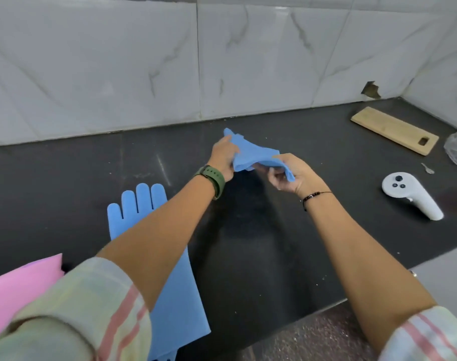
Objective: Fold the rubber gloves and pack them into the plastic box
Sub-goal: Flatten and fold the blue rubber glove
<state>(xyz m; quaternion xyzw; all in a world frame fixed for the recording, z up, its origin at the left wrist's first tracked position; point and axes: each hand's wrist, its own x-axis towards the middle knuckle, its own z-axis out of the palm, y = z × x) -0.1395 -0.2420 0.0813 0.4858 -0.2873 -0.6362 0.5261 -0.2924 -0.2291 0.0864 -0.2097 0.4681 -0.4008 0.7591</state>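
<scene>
Nearest, striped sleeves; beyond, flat blue glove (170, 282) lying on dark surface (261, 256) beside pink box (21, 285), partly under left forearm. Second glove (256, 158) lifted mid-air, half folded, left hand (223, 157) pinched on finger end, right hand (290, 175) clamped on cuff edge. Probably soft, floppy, springy, slightly grippy: best held by opposite edges, crease pressed firmly.

Head-worn camera looks forward and down, close over the dark counter (326, 204).
</scene>
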